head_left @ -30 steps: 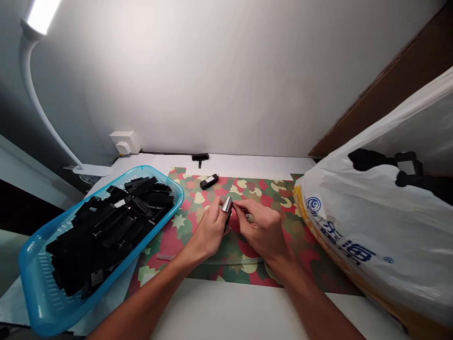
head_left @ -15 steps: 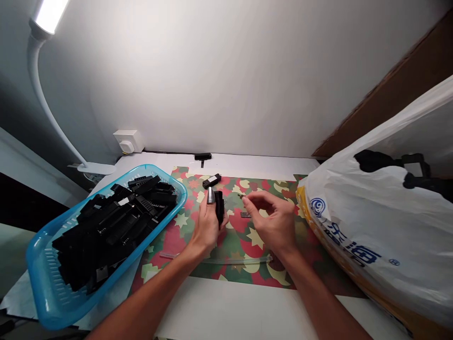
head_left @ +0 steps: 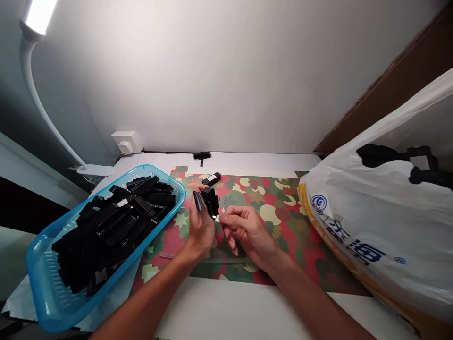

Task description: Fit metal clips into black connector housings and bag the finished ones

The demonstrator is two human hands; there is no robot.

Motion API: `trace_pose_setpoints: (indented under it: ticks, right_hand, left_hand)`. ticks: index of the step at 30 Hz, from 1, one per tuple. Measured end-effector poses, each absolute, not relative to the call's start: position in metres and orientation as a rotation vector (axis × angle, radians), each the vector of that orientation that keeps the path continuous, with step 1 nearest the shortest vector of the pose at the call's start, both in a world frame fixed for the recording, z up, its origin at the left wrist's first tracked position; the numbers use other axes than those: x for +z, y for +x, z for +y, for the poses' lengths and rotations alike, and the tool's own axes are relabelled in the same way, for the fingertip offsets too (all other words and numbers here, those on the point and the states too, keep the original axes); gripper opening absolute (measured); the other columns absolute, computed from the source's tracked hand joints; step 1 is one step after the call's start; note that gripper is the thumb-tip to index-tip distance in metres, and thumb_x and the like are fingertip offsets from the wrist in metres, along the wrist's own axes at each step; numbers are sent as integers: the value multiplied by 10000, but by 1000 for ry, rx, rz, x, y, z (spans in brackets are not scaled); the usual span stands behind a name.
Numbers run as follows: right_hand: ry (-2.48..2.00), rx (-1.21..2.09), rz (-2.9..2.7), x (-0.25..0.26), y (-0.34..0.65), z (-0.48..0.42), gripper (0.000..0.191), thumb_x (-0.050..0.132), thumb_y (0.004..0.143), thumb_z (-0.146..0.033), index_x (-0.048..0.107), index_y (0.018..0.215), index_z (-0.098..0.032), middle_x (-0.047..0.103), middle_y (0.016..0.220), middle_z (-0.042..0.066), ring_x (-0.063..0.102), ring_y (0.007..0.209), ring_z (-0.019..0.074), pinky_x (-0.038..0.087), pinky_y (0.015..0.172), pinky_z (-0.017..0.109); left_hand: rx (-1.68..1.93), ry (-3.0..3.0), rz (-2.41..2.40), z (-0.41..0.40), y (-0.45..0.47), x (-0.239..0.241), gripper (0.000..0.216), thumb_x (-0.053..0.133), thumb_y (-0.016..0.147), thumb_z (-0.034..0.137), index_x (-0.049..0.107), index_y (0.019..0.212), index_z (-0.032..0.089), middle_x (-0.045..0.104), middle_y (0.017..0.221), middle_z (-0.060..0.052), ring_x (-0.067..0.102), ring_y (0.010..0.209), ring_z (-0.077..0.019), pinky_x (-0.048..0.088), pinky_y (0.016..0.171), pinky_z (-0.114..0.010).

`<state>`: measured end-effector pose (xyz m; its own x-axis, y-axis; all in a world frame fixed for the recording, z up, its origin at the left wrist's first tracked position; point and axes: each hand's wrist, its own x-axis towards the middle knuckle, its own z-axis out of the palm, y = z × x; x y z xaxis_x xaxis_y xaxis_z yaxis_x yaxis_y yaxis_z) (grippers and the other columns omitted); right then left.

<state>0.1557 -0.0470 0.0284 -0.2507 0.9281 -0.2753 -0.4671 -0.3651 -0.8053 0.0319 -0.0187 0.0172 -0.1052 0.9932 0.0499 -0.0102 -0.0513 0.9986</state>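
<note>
My left hand [head_left: 200, 226] is closed on a small black plastic part [head_left: 211, 201], held upright above the patterned mat [head_left: 276, 208]; a metal cap covers one fingertip beside the part. My right hand [head_left: 244, 231] is curled, with thumb and forefinger pinched at the lower edge of that part on something too small to name. A clear thin tube [head_left: 212, 259] lies on the mat just under my wrists.
A blue basket [head_left: 42, 288] of several black parts sits at the left. One more black part [head_left: 211, 178] lies on the mat farther back, another [head_left: 201, 155] by the wall. A large white plastic bag [head_left: 382, 222] fills the right. A lamp base [head_left: 95, 170] and wall socket [head_left: 125, 141] stand back left.
My right hand has come back left from the mat and pinched against the black part. My left hand has turned the part and drawn it slightly nearer.
</note>
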Motion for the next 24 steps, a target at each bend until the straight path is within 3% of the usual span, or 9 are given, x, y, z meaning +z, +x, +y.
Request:
trace_pose_setpoints:
  ticks: [5,11,17,24]
  right_hand:
    - [-944,1798,-702,27,156,-47,320,871,712,-396,645,628,-187,619,498,-43,515,344,89,426,305,184]
    - [-929,1810,-714,28,153,-47,332,886,692,-419,654,632,-189,620,499,-42,516,343,92,449,305,192]
    - [-912,1815,-696,25,151,-48,355,906,697,-439,658,650,-190,626,514,-42,531,357,99,482,316,200]
    - [-849,1823,-667,24,152,-48,354,934,713,-415,677,652,-179,661,551,-34,552,384,86,497,358,186]
  left_hand:
    - [1437,1339,1158,-21,33,14,350,409,1061,610,476,993,273,508,777,38,444,659,-159,397,624,-268]
    - [1456,1349,1133,-20,31,11,207,469,1047,478,474,995,277,485,787,40,442,661,-159,401,624,-268]
    - [1530,1345,1161,-18,31,11,198,453,1062,463,469,1005,274,464,774,43,433,651,-157,475,711,-287]
    - [1483,1414,1186,-19,30,17,253,456,1051,471,596,1012,265,574,843,-9,480,687,-175,440,643,-292]
